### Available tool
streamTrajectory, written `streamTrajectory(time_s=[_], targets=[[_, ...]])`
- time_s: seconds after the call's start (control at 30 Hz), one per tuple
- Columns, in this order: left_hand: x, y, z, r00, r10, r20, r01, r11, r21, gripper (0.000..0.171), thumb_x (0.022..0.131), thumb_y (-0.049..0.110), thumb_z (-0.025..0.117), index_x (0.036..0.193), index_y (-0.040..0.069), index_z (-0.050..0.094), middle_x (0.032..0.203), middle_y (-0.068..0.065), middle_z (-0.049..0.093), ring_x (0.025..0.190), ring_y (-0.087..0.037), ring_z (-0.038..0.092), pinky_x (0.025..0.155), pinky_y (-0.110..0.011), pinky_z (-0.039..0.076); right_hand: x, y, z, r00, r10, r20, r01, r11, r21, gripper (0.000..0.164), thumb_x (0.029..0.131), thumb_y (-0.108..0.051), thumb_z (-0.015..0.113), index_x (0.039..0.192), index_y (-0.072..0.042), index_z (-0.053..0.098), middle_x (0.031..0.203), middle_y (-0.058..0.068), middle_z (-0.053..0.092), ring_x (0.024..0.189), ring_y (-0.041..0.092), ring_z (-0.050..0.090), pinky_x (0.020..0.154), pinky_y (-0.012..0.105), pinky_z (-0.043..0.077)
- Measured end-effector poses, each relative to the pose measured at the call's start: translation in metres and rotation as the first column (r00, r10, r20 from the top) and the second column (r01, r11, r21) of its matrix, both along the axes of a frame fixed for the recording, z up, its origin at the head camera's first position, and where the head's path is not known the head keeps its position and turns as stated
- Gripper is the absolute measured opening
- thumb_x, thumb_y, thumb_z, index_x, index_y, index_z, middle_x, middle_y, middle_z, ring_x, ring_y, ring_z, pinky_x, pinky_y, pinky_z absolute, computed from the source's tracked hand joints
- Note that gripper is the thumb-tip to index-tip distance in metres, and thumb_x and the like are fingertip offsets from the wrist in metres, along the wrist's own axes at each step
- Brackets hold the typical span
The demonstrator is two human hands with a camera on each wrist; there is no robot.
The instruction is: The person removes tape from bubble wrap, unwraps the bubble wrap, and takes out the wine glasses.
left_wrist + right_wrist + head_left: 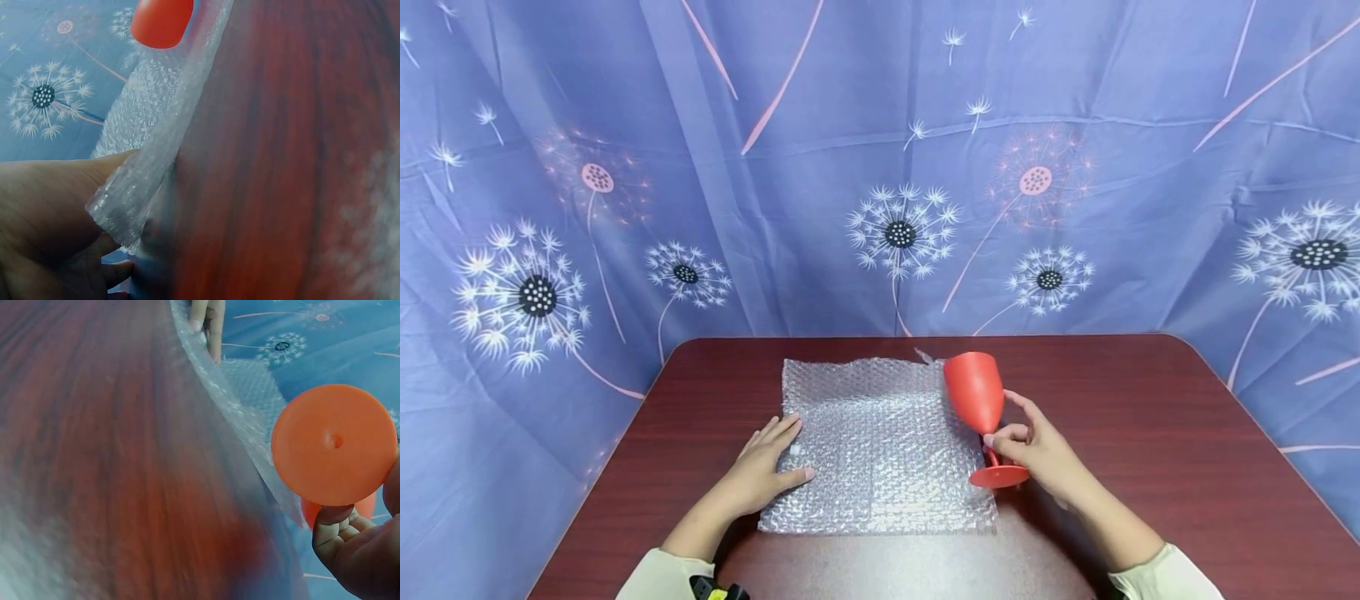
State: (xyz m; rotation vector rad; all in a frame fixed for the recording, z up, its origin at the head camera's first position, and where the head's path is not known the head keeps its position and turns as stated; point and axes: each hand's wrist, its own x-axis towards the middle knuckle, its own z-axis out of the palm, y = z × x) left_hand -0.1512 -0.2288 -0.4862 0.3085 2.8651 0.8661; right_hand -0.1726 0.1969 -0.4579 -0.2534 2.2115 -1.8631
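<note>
A red goblet point(976, 392) is held by my right hand point(1051, 457), its thumb and fingers around the stem. The cup leans up and to the left. Its round base point(334, 444) faces the right wrist camera and hides part of the grip. Under and beside the goblet, a sheet of clear bubble wrap point(880, 458) lies spread on the table. My left hand point(762, 475) rests on the wrap's left edge, fingers extended and thumb apart. In the left wrist view, the wrap's near edge point(169, 134) stands out beside that hand.
The dark red wooden table point(1150, 417) has rounded far corners. Behind it hangs a blue curtain point(820, 208) with a dandelion print, reaching down both sides. A small clear scrap point(923, 356) sticks out at the wrap's far edge.
</note>
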Motion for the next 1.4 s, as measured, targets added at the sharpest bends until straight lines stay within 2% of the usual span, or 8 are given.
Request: streamTrajectory(time_s=[0.3,0.43,0.57,0.7,0.8,0.93,1.17,1.4], targets=[[0.001,0.0,0.0,1.0,-0.014,-0.022,0.014,1.0,0.0,0.082,0.09,0.04,0.073,0.153,0.0,0.038,0.165,-0.014,0.03,0.155,-0.043,0.016,0.123,-0.064,0.008,-0.004,0.005,0.0,1.0,-0.01,-0.019,0.009,0.999,-0.031,0.089,0.093,-0.01,0.071,0.16,-0.009,0.012,0.086,0.002,0.071,0.067,0.012,0.064,0.063,0.028,0.057],[0.001,0.0,0.0,0.999,-0.017,-0.032,0.017,1.0,0.002,0.083,0.09,0.041,0.073,0.153,0.0,0.039,0.165,-0.014,0.031,0.154,-0.044,0.016,0.123,-0.065,0.009,-0.006,0.007,0.002,1.0,0.003,-0.03,-0.004,0.998,-0.059,0.092,0.093,-0.008,0.071,0.16,-0.005,0.009,0.085,0.001,0.071,0.064,0.014,0.065,0.062,0.031,0.059],[0.0,-0.001,-0.001,1.0,-0.014,-0.027,0.014,1.0,0.001,0.083,0.091,0.042,0.073,0.154,0.001,0.038,0.165,-0.013,0.03,0.155,-0.044,0.015,0.124,-0.064,0.008,-0.008,0.009,0.005,0.999,0.006,-0.041,-0.009,0.996,-0.09,0.089,0.093,-0.005,0.07,0.159,0.0,0.01,0.084,-0.002,0.071,0.065,0.012,0.066,0.063,0.028,0.058],[0.0,-0.001,-0.001,1.0,-0.012,-0.017,0.012,1.0,0.011,0.084,0.09,0.042,0.073,0.154,0.001,0.038,0.166,-0.013,0.029,0.155,-0.043,0.015,0.124,-0.063,0.008,-0.011,0.011,0.007,0.997,-0.003,-0.08,-0.003,0.996,-0.087,0.076,0.093,-0.005,0.07,0.153,0.002,0.024,0.084,-0.002,0.072,0.066,0.01,0.065,0.061,0.025,0.056],[0.0,-0.002,0.0,1.0,-0.012,-0.013,0.012,1.0,0.018,0.084,0.09,0.042,0.073,0.154,0.001,0.038,0.166,-0.013,0.029,0.155,-0.043,0.015,0.124,-0.063,0.007,-0.012,0.012,0.008,0.991,-0.033,-0.13,0.023,0.997,-0.078,0.053,0.092,-0.004,0.071,0.136,0.003,0.043,0.082,-0.002,0.073,0.067,0.01,0.066,0.061,0.026,0.055],[0.001,-0.002,0.0,1.0,-0.008,-0.011,0.008,1.0,0.023,0.084,0.09,0.042,0.074,0.154,0.001,0.037,0.166,-0.014,0.029,0.155,-0.043,0.015,0.124,-0.063,0.007,-0.013,0.013,0.01,0.977,-0.075,-0.199,0.061,0.995,-0.079,0.029,0.092,-0.004,0.071,0.115,0.004,0.055,0.082,-0.003,0.074,0.069,0.009,0.069,0.064,0.025,0.056],[0.001,-0.002,0.001,1.0,-0.008,-0.008,0.008,1.0,0.026,0.084,0.09,0.042,0.073,0.155,0.001,0.036,0.166,-0.015,0.029,0.155,-0.042,0.015,0.124,-0.062,0.006,-0.017,0.019,0.013,0.943,-0.147,-0.298,0.145,0.989,-0.031,0.022,0.091,-0.001,0.071,0.105,0.013,0.062,0.084,-0.004,0.076,0.072,0.008,0.073,0.067,0.024,0.059],[0.001,-0.001,0.001,1.0,0.0,-0.011,0.001,0.999,0.039,0.085,0.09,0.041,0.074,0.154,0.001,0.037,0.165,-0.015,0.029,0.155,-0.042,0.015,0.124,-0.062,0.005,-0.029,0.029,0.017,0.921,-0.186,-0.342,0.207,0.978,0.024,0.027,0.093,-0.006,0.071,0.111,0.013,0.062,0.086,-0.003,0.076,0.074,0.008,0.072,0.069,0.023,0.059]])
